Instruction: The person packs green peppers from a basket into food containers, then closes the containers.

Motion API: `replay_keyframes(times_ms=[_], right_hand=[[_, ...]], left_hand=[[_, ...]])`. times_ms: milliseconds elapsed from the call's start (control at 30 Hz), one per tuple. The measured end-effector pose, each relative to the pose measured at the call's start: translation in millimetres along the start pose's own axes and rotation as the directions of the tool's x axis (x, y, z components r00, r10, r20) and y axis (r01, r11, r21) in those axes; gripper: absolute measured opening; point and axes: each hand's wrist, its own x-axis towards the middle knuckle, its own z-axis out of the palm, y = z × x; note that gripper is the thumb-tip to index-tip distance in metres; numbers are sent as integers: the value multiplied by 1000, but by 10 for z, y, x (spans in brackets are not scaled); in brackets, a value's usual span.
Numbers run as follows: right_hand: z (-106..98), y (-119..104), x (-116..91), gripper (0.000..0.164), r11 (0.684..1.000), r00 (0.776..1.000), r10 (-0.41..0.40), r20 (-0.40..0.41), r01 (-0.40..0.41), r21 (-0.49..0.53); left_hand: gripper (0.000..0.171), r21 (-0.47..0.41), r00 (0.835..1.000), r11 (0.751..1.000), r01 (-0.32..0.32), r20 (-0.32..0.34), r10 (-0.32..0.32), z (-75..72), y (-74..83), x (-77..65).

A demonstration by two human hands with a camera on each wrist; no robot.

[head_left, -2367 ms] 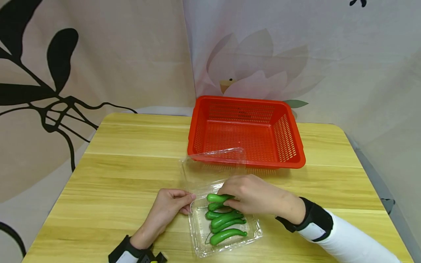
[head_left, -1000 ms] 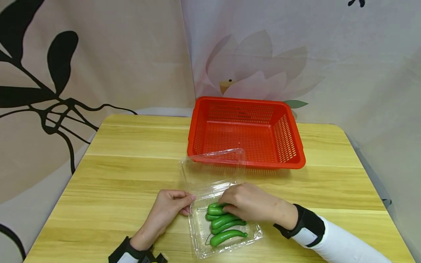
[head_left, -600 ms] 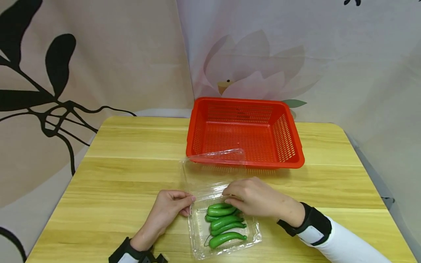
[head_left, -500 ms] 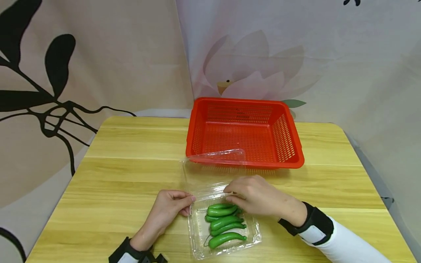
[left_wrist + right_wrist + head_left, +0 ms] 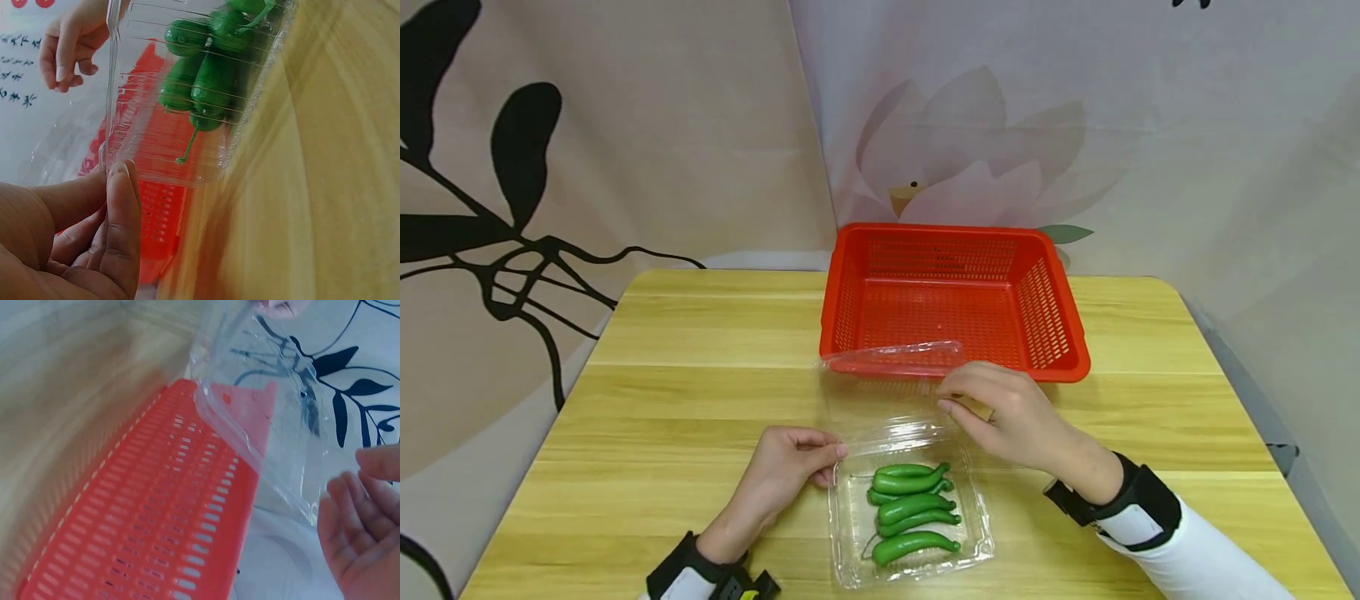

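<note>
Several green chili peppers (image 5: 915, 505) lie side by side in the base of a clear plastic clamshell box (image 5: 837, 533). Its transparent lid (image 5: 880, 404) is folded back, the far edge overlapping the red basket. With thumb and fingers, my left hand (image 5: 786, 471) pinches the box's left rim near the hinge; the left wrist view shows this hand (image 5: 94, 231) below the peppers (image 5: 203, 81). My right hand (image 5: 1015, 417) hovers at the lid's right edge, fingers loosely bent. Nothing is in this hand (image 5: 369, 531) in the right wrist view, with the lid (image 5: 281, 400) beside its fingertips.
A red perforated plastic basket (image 5: 1067, 333) stands behind the box, nothing inside. Both stand on a light wooden table (image 5: 700, 350). Behind the table hangs a pale printed cloth (image 5: 700, 125).
My right hand has let go of a pepper, now lying with the others, and moved up and away to the lid's right edge. My left hand keeps its pinch on the rim.
</note>
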Motion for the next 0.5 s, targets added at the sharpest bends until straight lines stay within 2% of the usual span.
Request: replay_keyframes(times_ms=[133,233,367,500], right_hand=[[-69,39,39,13,999,992,35,-117,-37,-17],[-111,64,44,30,995,985,75,-153,-84,-54],[-153,77,15,44,978,976,153,-153,-172,-121],[-187,77,-10,43,950,959,257,-123,-274,-151]], left_hand=[[17,19,1000,1000,-2,17,2,1,35,33],[16,24,999,1000,-8,33,7,-1,54,63],[17,23,999,1000,-15,50,13,2,75,104],[19,28,998,999,-16,55,15,14,100,137]])
